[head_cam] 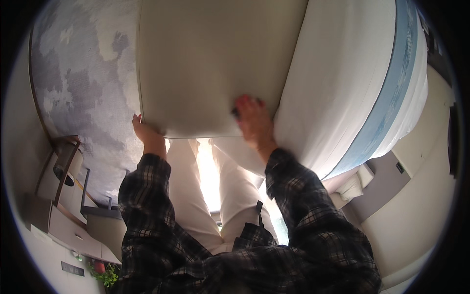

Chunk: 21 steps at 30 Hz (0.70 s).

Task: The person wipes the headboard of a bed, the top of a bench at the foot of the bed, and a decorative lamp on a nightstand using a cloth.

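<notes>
A broad beige padded panel with a piped edge, perhaps a bench or ottoman top (213,66), lies in front of my legs. At its near left corner is my left hand (148,134), its fingers around the edge. My right hand (254,119) rests on the panel near its right edge, blurred, with a small dark object (235,112) under the fingers; what it is cannot be told. Beside the panel on the right stands a bed with white bedding (330,73) and a blue patterned bed runner (389,88).
Grey and cream mottled carpet (84,81) spreads at the left. A wooden-framed piece with a roll-shaped part (69,163), a chair (101,211), a cabinet (69,228) and a green potted plant (108,275) are at lower left. A pillow (350,188) lies at right.
</notes>
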Each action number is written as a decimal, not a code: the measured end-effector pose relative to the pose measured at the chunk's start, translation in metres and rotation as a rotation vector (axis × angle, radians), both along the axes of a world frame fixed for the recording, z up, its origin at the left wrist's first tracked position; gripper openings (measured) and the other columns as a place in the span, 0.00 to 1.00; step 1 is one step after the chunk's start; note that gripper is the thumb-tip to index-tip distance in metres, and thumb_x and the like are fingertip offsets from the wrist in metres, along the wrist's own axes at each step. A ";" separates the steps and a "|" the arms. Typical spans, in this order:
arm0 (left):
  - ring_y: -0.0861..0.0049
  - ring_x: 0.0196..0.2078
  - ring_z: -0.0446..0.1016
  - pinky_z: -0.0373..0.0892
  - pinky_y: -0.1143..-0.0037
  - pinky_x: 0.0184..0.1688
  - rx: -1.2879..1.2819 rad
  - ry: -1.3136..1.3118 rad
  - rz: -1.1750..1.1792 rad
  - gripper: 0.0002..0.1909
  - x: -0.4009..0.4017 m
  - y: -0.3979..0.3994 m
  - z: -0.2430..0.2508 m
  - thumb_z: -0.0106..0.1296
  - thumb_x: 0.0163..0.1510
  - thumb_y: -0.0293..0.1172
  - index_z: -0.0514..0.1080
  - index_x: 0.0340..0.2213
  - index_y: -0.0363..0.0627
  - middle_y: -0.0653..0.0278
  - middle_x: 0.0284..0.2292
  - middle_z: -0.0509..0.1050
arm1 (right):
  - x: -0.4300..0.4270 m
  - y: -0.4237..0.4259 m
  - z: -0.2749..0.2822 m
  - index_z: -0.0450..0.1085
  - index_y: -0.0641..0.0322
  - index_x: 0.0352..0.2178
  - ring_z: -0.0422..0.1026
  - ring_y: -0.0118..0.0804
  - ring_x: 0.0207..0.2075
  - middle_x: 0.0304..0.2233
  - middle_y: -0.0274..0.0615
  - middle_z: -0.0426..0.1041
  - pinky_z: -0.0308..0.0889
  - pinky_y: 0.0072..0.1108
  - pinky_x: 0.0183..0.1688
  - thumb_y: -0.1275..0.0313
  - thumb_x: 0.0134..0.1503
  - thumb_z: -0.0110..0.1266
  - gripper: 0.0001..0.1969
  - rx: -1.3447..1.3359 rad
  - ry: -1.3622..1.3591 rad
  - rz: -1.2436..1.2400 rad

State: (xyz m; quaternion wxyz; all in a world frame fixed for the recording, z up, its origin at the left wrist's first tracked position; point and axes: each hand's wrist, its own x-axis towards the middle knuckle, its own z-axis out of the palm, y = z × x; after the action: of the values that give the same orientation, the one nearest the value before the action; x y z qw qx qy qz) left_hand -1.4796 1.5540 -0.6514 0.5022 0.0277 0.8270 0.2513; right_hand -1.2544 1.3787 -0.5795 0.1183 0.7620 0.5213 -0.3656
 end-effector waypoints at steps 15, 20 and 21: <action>0.78 0.13 0.65 0.56 0.80 0.10 0.489 -2.202 -0.239 0.17 0.092 -0.005 0.273 0.45 0.58 0.41 0.69 0.40 0.39 0.59 0.20 0.71 | 0.008 -0.047 -0.039 0.58 0.66 0.53 0.55 0.58 0.56 0.58 0.51 0.55 0.48 0.45 0.58 0.67 0.53 0.43 0.26 0.708 -0.197 -0.041; 0.78 0.11 0.62 0.55 0.79 0.10 0.295 -2.299 -0.121 0.16 0.066 -0.022 0.270 0.41 0.60 0.37 0.69 0.32 0.34 0.60 0.19 0.68 | 0.005 -0.051 -0.047 0.61 0.61 0.53 0.55 0.50 0.57 0.57 0.45 0.58 0.51 0.42 0.58 0.64 0.56 0.36 0.24 0.800 -0.260 -0.072; 0.78 0.12 0.62 0.55 0.79 0.10 0.346 -2.333 -0.187 0.15 0.063 -0.024 0.267 0.41 0.59 0.37 0.70 0.33 0.36 0.60 0.20 0.69 | 0.005 -0.050 -0.048 0.61 0.61 0.53 0.55 0.50 0.57 0.57 0.45 0.58 0.51 0.42 0.58 0.64 0.56 0.36 0.24 0.802 -0.254 -0.069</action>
State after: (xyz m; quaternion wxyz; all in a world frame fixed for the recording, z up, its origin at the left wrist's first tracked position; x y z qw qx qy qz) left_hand -1.4168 1.5302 -0.3843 0.9595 -0.0905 -0.1815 0.1957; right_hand -1.2497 1.3286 -0.6277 -0.1366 0.8037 0.5778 -0.0408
